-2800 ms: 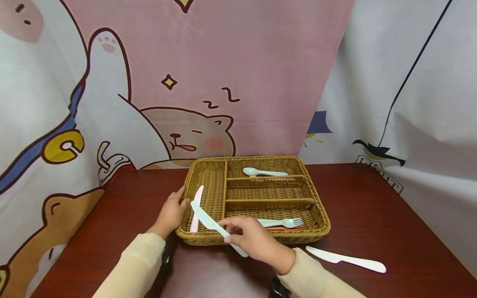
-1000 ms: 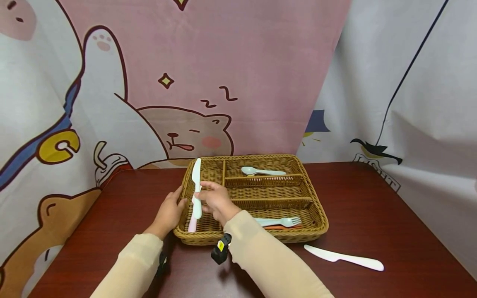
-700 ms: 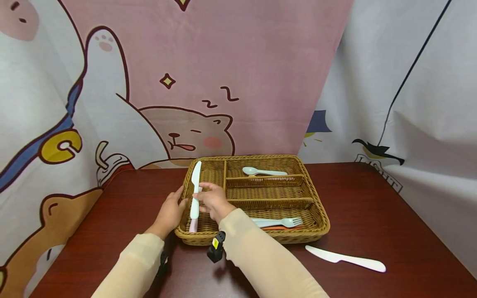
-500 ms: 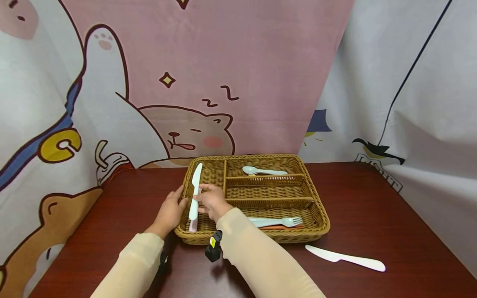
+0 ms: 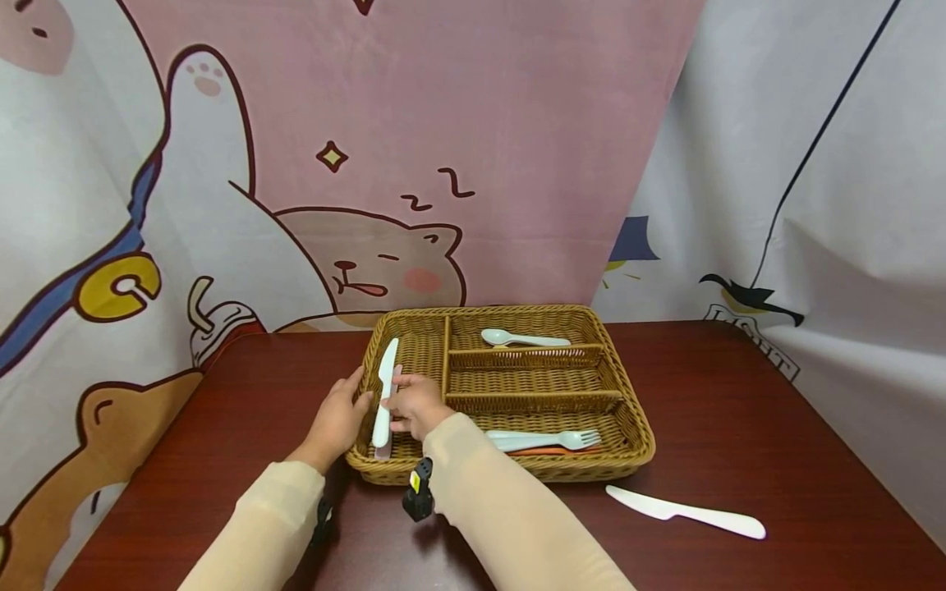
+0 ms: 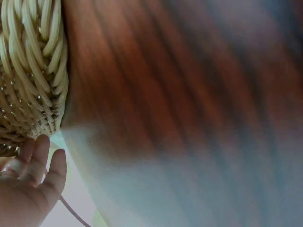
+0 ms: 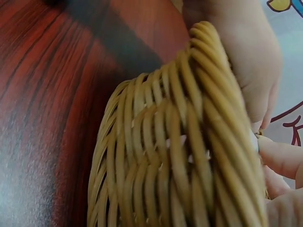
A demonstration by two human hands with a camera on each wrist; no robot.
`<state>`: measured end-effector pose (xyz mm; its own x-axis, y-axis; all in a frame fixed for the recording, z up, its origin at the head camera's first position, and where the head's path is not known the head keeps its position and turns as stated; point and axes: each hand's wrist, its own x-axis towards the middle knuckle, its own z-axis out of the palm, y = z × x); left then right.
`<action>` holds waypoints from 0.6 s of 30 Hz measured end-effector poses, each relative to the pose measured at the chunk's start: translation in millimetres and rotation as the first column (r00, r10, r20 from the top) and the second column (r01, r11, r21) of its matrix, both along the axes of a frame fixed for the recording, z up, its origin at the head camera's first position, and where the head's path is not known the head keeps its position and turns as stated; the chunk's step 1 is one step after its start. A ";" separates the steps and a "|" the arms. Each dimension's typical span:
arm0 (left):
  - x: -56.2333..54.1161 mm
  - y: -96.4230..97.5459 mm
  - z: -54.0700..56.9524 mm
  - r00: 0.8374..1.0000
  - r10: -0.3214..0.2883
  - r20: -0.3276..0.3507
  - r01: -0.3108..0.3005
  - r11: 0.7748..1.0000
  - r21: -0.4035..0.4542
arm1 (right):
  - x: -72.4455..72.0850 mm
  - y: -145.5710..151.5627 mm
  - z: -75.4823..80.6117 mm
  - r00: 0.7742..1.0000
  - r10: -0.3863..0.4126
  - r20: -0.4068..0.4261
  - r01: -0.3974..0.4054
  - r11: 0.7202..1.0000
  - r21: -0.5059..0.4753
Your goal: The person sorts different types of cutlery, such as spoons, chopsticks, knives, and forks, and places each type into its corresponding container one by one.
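Observation:
A brown wicker cutlery basket [image 5: 510, 312] stands at the far side of the table, split into several compartments. My right hand [image 5: 420, 406] is inside the long left compartment and pinches a pale mint plastic knife [image 5: 388, 365] by its handle, blade pointing away. Under it, partly hidden, lies a pink knife [image 5: 383, 452]. My left hand [image 5: 336, 419] rests against the basket's left side, its thumb at the rim; in the left wrist view its fingers reach the wicker wall [image 6: 35, 66] nearly straight. The near wicker wall [image 7: 165, 142] hides most of the right hand's work in the right wrist view.
A white knife [image 5: 687, 512] lies on the dark red table [image 5: 739, 410] right of the basket. A pale spoon [image 5: 525, 338] is in the back compartment; pale forks [image 5: 569, 441] and something orange [image 5: 547, 451] are in the front one. A cartoon cloth [image 5: 562, 148] hangs behind.
My right hand has carried the mint knife from in front of the basket into the left compartment, turned it lengthwise and lowered it over the pink knife. The left hand has stayed put.

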<state>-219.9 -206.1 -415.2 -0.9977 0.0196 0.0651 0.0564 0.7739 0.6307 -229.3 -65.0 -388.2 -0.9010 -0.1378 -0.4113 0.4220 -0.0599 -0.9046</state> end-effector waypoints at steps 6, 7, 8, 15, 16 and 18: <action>-0.1 0.6 1.0 1.000 0.005 0.020 -0.005 1.000 0.009 | 4.1 -2.1 2.4 1.000 0.005 0.020 -0.007 0.998 0.062; -0.1 0.5 1.2 1.000 0.006 0.022 -0.006 1.000 0.010 | 4.5 -2.5 2.0 1.000 0.005 0.018 -0.006 0.997 0.072; 0.0 0.4 1.3 1.000 0.006 0.023 -0.006 1.000 0.009 | 5.0 -2.7 2.1 1.000 0.004 0.019 -0.006 0.997 0.079; 1.0 -0.3 1.1 1.000 0.007 0.018 -0.007 1.000 0.009 | 6.5 -4.6 -1.4 1.000 0.021 0.010 -0.022 0.993 0.117; 1.2 -0.3 1.0 1.000 0.006 0.015 -0.006 1.000 0.006 | 6.6 -4.8 -1.6 1.000 0.027 0.009 -0.028 0.993 0.117; 0.9 -0.5 0.8 1.000 0.006 0.009 -0.006 1.000 0.004 | 6.5 -5.0 -2.1 0.999 0.036 0.005 -0.036 0.992 0.118</action>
